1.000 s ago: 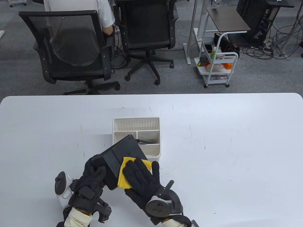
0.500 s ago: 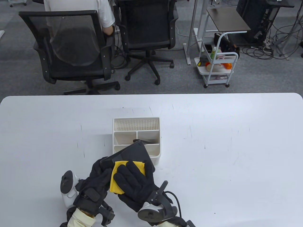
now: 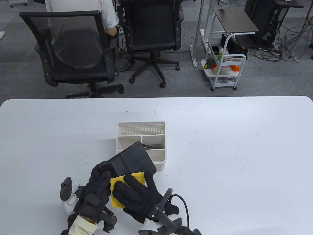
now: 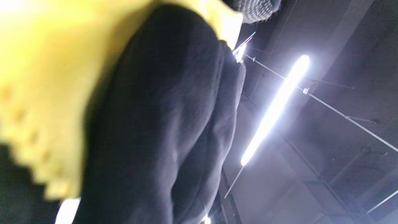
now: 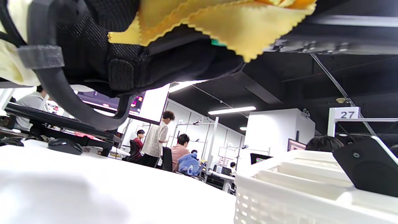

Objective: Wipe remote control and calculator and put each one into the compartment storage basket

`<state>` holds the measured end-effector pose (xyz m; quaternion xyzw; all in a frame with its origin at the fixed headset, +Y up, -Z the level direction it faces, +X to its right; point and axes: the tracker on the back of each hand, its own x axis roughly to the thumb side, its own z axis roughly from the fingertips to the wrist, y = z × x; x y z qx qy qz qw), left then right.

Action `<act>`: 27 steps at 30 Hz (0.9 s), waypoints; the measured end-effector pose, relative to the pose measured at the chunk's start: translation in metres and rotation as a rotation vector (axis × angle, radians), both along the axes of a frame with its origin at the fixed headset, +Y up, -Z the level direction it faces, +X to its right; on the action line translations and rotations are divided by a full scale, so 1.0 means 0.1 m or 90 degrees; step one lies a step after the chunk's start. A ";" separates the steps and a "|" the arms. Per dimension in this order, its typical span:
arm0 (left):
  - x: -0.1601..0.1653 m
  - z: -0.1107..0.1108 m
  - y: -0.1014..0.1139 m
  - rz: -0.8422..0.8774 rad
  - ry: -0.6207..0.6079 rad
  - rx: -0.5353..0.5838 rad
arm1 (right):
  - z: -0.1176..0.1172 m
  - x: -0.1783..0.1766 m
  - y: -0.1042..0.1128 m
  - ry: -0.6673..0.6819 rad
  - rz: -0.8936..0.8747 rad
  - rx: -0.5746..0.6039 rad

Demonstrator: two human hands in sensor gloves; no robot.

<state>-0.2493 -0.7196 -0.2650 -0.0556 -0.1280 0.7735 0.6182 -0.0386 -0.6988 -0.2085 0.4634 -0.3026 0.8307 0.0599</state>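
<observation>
We are in the wiping step, working on the calculator (image 3: 133,159). Our left hand (image 3: 99,182) grips its near end, fingers curled round the edge, and holds it tilted above the table (image 3: 232,146) with its dark back turned up, its far end over the near side of the basket (image 3: 161,164). Our right hand (image 3: 134,193) lies with fingers spread and straight, pressing the yellow cloth (image 3: 117,193) against the calculator's near edge. The remote (image 3: 149,146) already seems to lie in one of the basket's middle compartments, a dark piece showing there. We judge this the second item, well along. Next we need to lift the cloth clear, then tip the calculator down into a free compartment wide enough to take it, minding the basket's wall.
</observation>
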 end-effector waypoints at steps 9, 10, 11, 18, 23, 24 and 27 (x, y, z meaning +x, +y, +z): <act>-0.08 -0.01 0.00 0.030 0.020 -0.005 | 0.01 -0.01 -0.04 0.021 0.020 -0.008; -0.09 -0.01 0.01 0.038 0.023 -0.004 | 0.00 0.01 -0.05 0.021 0.017 -0.005; -0.10 -0.01 0.02 0.046 0.026 -0.003 | -0.02 0.03 -0.06 0.020 0.013 -0.005; -0.15 -0.01 0.02 0.052 0.037 -0.001 | -0.15 0.17 -0.10 -0.003 -0.038 -0.061; -0.14 -0.01 0.01 0.050 0.031 -0.003 | -0.18 0.20 -0.08 -0.020 -0.065 -0.063; -0.14 -0.01 0.01 0.043 0.028 -0.001 | -0.19 0.21 -0.07 -0.027 -0.072 -0.066; -0.13 0.00 0.01 0.024 0.027 0.005 | -0.22 0.24 -0.07 -0.049 -0.081 -0.064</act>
